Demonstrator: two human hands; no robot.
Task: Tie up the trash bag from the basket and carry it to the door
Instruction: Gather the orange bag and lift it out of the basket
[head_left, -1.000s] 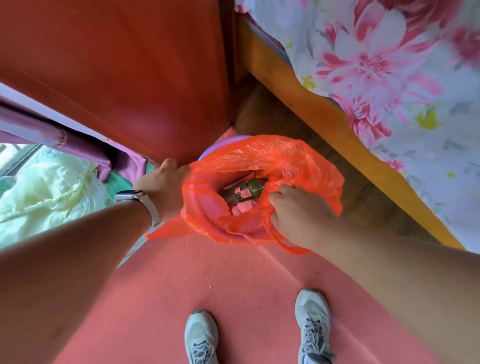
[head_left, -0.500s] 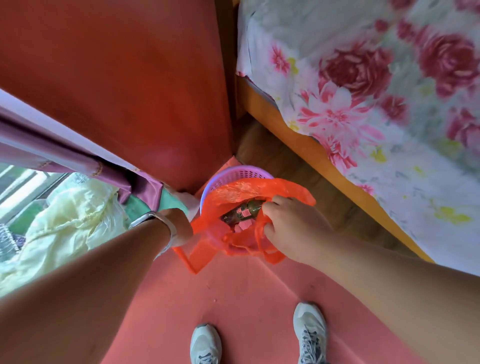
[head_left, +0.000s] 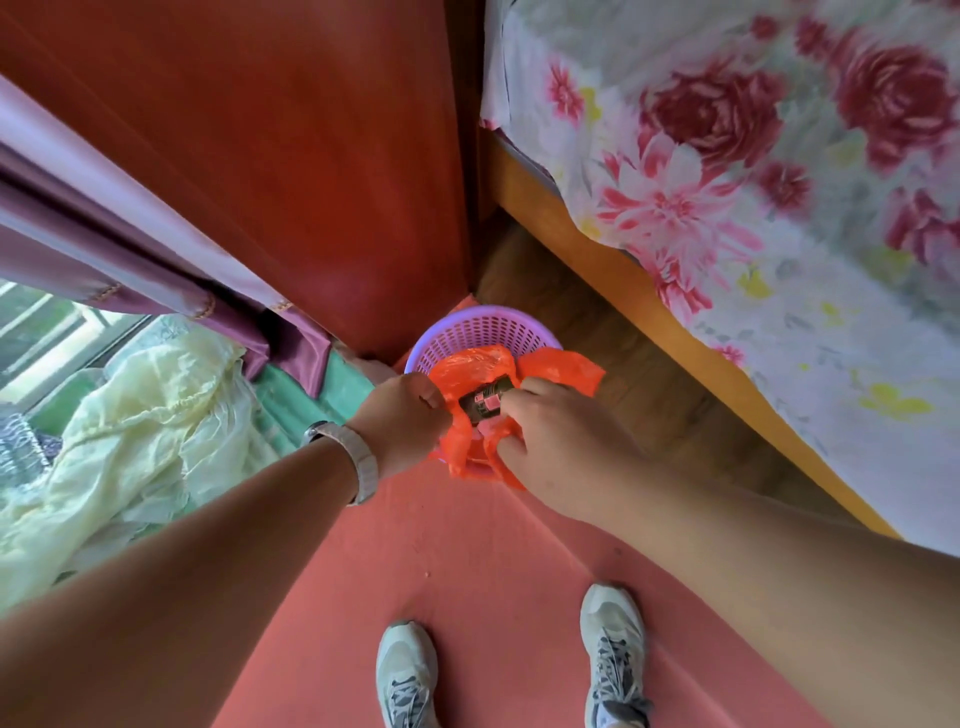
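Down in the corner between a red wooden cabinet (head_left: 291, 156) and the bed (head_left: 753, 208), a purple mesh basket (head_left: 483, 327) stands on the floor with an orange trash bag (head_left: 467, 371) sitting in it. Both hands are closed on the bag's rim: the left hand (head_left: 402, 421) pinches the plastic at the bag's left edge, and the right hand (head_left: 561, 447) grips the bunched plastic at the near right side, one flap of the bag spreading out past its fingers toward the wooden floor (head_left: 649, 395). Between the two hands the bag's mouth is open, and a dark bottle (head_left: 485, 401) with a pink label shows inside. A watch (head_left: 358, 457) sits on the left wrist. The person stands on a salmon-red mat (head_left: 467, 571) in pale sneakers (head_left: 615, 654), feet well back from the basket. A floral sheet covers the bed, and purple curtains (head_left: 130, 244) hang at the left.
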